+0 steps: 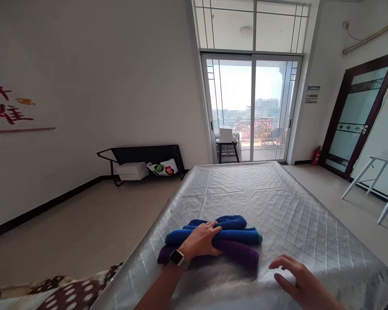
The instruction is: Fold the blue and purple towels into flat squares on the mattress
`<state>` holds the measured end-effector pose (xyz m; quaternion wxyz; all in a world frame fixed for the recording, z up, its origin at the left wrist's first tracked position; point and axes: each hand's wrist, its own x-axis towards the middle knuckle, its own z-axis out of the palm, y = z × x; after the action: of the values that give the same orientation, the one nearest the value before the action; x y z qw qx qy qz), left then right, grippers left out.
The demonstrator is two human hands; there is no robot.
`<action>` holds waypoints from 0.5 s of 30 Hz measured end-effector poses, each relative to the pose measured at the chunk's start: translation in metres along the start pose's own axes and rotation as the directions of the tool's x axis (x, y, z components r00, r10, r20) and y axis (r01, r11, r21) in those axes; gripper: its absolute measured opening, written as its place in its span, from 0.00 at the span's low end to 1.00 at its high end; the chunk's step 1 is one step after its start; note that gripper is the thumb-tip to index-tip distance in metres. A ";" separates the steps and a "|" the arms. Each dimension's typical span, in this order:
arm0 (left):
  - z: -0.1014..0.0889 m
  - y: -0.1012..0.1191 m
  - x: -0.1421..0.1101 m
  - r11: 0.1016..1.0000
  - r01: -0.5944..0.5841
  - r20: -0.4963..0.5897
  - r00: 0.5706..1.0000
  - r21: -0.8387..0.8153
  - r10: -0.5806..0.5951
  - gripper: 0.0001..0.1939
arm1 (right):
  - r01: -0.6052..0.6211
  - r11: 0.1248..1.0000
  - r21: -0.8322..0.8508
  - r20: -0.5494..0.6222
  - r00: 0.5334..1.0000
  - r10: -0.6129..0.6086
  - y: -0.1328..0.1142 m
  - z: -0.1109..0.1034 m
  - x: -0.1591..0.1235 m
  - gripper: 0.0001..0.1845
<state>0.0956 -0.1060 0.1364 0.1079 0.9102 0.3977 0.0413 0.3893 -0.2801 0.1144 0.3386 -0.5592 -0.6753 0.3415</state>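
Rolled-up cloths that look like towels lie across the silver quilted cover (239, 185). Nearest me is a purple rolled towel (241, 254), and against its far side lies a blue rolled towel (242, 236) with a green edge. Behind these sits another blue cloth (231, 221), bunched or loosely rolled. My left hand (202, 241), with a watch on the wrist, grips the blue rolled towel from above, its thumb over the purple one. To the right of the rolls my right hand (299, 275) hovers above the cover, fingers apart and holding nothing.
A brown and white dotted fabric (74, 295) lies at the lower left. By the left wall, a black rack (145, 155) holds a white box (132, 171) and a printed bag (163, 168). A pale-legged table (377, 172) stands at right. Sliding glass doors (252, 107) are at the back.
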 end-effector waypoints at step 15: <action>0.006 -0.114 -0.057 0.947 0.286 0.055 0.958 -0.149 -0.281 0.56 | 0.415 0.764 -0.494 0.417 0.884 -0.211 0.001 0.076 0.192 0.60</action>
<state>-0.0235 -0.0738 0.1055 0.1899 0.8329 0.5182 0.0409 0.2980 -0.0971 0.0871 0.0881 -0.4449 -0.8782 0.1519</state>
